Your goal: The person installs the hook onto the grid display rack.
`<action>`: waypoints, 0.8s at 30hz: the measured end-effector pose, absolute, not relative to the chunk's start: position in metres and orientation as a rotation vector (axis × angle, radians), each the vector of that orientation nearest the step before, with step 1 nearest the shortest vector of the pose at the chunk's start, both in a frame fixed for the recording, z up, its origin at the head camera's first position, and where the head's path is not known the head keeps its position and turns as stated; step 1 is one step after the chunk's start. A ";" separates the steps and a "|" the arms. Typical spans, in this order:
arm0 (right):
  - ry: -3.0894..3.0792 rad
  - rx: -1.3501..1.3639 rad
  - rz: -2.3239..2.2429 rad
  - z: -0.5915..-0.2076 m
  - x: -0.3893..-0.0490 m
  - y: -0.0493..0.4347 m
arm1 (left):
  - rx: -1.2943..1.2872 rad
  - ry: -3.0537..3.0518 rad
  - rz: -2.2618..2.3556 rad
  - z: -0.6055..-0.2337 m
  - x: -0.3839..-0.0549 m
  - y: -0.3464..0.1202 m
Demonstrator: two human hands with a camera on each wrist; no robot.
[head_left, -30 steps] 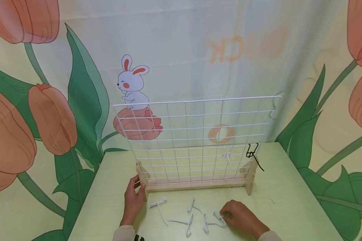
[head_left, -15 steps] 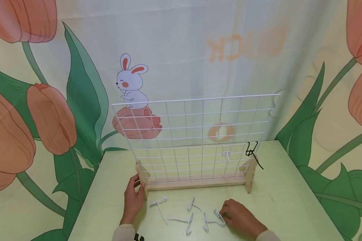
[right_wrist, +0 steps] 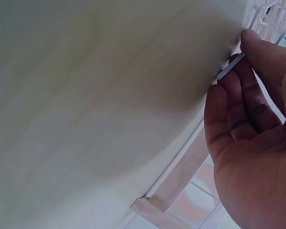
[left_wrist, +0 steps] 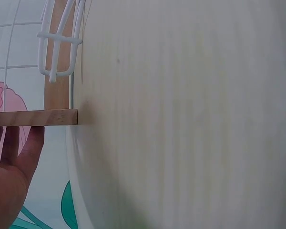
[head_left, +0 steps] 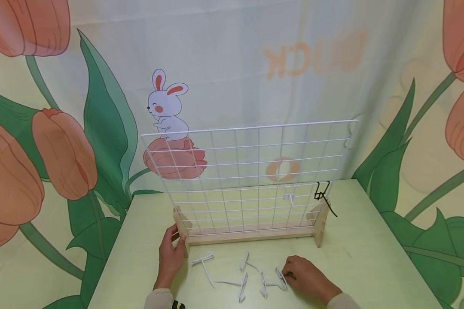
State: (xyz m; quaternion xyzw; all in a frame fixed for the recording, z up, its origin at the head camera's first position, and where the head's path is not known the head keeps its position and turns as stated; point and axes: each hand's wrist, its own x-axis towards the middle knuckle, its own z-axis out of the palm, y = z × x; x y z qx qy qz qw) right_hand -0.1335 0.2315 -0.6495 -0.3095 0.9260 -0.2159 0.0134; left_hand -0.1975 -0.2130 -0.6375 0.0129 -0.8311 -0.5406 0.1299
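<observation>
A white wire grid panel (head_left: 247, 178) stands in a wooden base (head_left: 251, 236). My left hand (head_left: 172, 255) touches the outer side of the base's left wooden foot (left_wrist: 52, 117); its fingers look fairly straight in the left wrist view. My right hand (head_left: 309, 277) pinches a white hook (head_left: 281, 278) low over the table, between thumb and fingers; in the right wrist view only part of this hook (right_wrist: 231, 67) shows. Further white hooks lie on the table: one at left (head_left: 203, 262), another near the middle (head_left: 245, 262), and two (head_left: 242, 286) (head_left: 264, 285) nearer the front.
A black hook (head_left: 321, 195) and a white hook (head_left: 290, 196) hang on the grid's lower right. The pale table (head_left: 355, 240) carries everything. Behind it hangs a curtain (head_left: 232, 64) printed with tulips and a rabbit. A small black-and-yellow item (head_left: 178, 305) shows at the bottom edge.
The hook in my right hand has tilted and swung slightly to the right, more upright. My left hand stays at the wooden foot. The loose hooks have not visibly moved.
</observation>
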 end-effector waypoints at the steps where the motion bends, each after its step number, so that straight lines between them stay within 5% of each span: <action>1: 2.884 -0.955 -0.675 -0.649 -0.133 0.231 | 0.037 -2.414 -1.571 -0.638 -0.197 -0.213; 24: 2.951 -0.719 -0.883 -0.638 -0.130 0.229 | 0.030 -2.403 -1.569 -0.639 -0.198 -0.213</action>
